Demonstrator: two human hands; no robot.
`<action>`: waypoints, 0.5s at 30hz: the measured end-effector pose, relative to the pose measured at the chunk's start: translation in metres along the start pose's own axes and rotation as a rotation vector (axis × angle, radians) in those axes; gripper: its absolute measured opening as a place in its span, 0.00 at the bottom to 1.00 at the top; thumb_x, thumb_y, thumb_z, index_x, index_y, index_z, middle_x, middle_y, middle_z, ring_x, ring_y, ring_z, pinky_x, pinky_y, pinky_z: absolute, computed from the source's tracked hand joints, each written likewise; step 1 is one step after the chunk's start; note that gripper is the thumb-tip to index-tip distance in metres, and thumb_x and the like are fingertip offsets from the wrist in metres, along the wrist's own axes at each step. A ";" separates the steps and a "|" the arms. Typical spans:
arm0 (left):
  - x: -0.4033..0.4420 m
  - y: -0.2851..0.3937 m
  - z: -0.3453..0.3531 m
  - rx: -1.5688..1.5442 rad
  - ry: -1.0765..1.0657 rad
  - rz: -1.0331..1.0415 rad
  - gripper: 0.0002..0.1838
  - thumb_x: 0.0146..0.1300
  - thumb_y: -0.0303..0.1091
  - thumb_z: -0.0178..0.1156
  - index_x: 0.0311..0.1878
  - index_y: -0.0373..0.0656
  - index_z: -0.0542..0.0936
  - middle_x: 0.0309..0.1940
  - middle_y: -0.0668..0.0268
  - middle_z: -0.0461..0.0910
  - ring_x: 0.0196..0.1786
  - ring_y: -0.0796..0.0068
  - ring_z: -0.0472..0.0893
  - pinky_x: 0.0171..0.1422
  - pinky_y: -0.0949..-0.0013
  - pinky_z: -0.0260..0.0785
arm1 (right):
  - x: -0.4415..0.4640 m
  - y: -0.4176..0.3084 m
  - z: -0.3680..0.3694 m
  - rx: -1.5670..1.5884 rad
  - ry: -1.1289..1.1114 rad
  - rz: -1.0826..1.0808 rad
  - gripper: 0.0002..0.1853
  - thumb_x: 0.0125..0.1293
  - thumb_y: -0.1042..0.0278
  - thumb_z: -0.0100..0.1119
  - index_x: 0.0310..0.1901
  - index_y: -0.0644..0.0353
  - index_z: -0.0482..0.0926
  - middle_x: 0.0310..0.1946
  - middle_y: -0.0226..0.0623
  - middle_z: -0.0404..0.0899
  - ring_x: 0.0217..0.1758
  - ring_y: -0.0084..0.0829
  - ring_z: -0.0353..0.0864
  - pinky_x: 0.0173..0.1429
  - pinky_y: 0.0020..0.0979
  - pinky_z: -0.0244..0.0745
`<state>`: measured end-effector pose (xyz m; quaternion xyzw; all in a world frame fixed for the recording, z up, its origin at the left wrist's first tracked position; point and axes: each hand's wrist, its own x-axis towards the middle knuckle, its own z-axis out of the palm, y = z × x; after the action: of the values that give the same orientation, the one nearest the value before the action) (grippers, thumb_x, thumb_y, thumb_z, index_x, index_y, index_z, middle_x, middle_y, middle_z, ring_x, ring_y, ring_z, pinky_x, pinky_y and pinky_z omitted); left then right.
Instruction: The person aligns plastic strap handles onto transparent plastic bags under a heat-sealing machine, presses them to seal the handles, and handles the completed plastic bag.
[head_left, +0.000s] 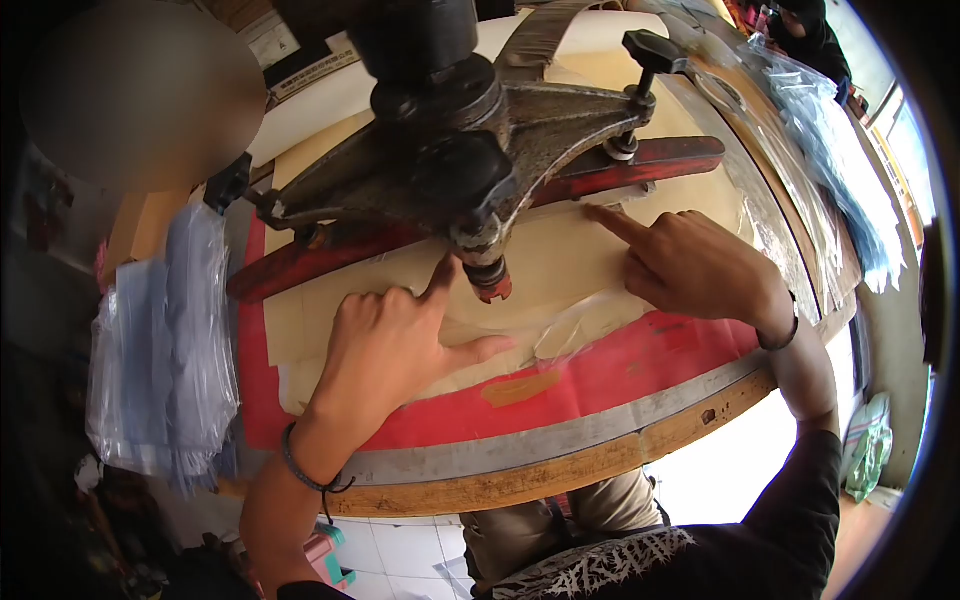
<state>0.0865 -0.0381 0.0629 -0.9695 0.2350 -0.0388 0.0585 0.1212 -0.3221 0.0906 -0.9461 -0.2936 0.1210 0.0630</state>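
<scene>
My left hand (385, 335) rests on a tan sheet (400, 325), its index finger reaching up toward a long red bar and its thumb stretched to the right; the other fingers are curled. My right hand (700, 260) points its index finger at the sheet just below the bar, with its other fingers bent in. Neither hand visibly grips anything. Clear plastic film (570, 330) lies between the hands. Over them stands a dark metal press head (480, 140) with black knobs, fixed above the red bar (660, 160).
A red mat (470, 410) lies beneath the sheet, up to the table's wooden edge (560, 465). Stacks of clear plastic hang at the left (180, 350). More plastic film (825, 140) lies at the right. A person (805, 35) is at the far right back.
</scene>
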 end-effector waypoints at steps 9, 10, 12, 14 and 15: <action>-0.017 -0.005 -0.014 -0.133 0.312 0.277 0.07 0.53 0.34 0.70 0.34 0.45 0.83 0.21 0.67 0.74 0.25 0.64 0.78 0.31 0.62 0.70 | -0.003 0.013 0.005 0.238 0.083 -0.489 0.11 0.67 0.63 0.59 0.46 0.57 0.83 0.30 0.38 0.83 0.35 0.43 0.83 0.41 0.40 0.78; -0.014 -0.007 -0.015 -0.151 0.330 0.315 0.07 0.52 0.32 0.70 0.32 0.44 0.82 0.23 0.67 0.74 0.27 0.64 0.77 0.31 0.62 0.70 | -0.003 0.012 0.005 0.242 0.099 -0.489 0.09 0.66 0.65 0.60 0.44 0.57 0.83 0.32 0.37 0.84 0.37 0.42 0.83 0.42 0.39 0.78; -0.012 -0.013 -0.013 -0.230 0.263 0.344 0.07 0.52 0.31 0.70 0.32 0.42 0.81 0.27 0.66 0.75 0.30 0.64 0.78 0.34 0.62 0.71 | -0.001 0.012 0.005 0.236 0.119 -0.492 0.07 0.65 0.67 0.60 0.40 0.58 0.84 0.34 0.35 0.84 0.39 0.40 0.82 0.43 0.38 0.78; -0.013 -0.018 -0.010 -0.303 0.196 0.339 0.06 0.53 0.29 0.68 0.32 0.41 0.80 0.30 0.64 0.75 0.31 0.61 0.78 0.39 0.61 0.73 | 0.001 0.013 0.005 0.219 0.133 -0.505 0.06 0.64 0.67 0.61 0.39 0.58 0.84 0.33 0.35 0.84 0.40 0.39 0.82 0.45 0.38 0.77; -0.013 -0.020 -0.010 -0.314 0.183 0.340 0.06 0.53 0.29 0.68 0.33 0.41 0.80 0.30 0.64 0.76 0.32 0.61 0.79 0.38 0.61 0.73 | 0.002 0.012 0.004 0.220 0.124 -0.498 0.06 0.63 0.68 0.62 0.38 0.58 0.85 0.32 0.35 0.83 0.39 0.38 0.81 0.44 0.38 0.77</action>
<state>0.0825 -0.0151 0.0744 -0.9056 0.4023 -0.0789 -0.1084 0.1278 -0.3307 0.0838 -0.8380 -0.4976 0.0747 0.2110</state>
